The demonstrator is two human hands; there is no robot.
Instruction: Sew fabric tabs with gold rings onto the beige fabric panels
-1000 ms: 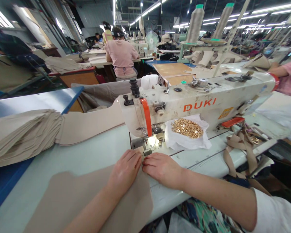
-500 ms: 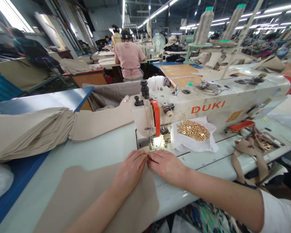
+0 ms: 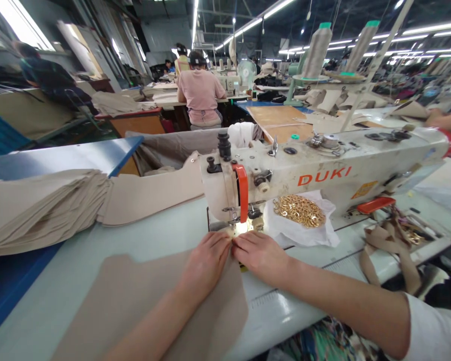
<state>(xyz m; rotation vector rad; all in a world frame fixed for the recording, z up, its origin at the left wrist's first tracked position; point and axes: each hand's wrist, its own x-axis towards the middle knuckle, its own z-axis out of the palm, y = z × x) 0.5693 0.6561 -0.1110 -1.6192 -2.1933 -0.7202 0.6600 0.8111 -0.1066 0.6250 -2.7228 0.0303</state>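
A flat beige fabric panel [image 3: 135, 291] lies on the pale sewing table, its upper corner reaching the sewing machine [image 3: 225, 195]. My left hand [image 3: 206, 258] is closed on that corner, fingertips pinched just in front of the lit needle area. My right hand [image 3: 261, 255] meets it from the other side, thumb and fingers bent together at the same edge. The fingertips nearly touch each other. Whatever small piece may sit between them is hidden by the fingers. The red guard [image 3: 241, 193] hangs above, and the presser foot is partly covered by my hands.
Gold metal rings [image 3: 299, 210] lie on white paper [image 3: 278, 228] beside the machine head. Stacked beige panels [image 3: 60, 205] rest at the left. Beige strips [image 3: 387, 245] hang at the right, near thread cones [image 3: 317, 52]. A person in pink [image 3: 201, 93] sits with their back turned.
Both hands have edged slightly forward, nearer the needle, with the fabric corner between them. The camera view has tilted a little. The pinch looks unchanged.
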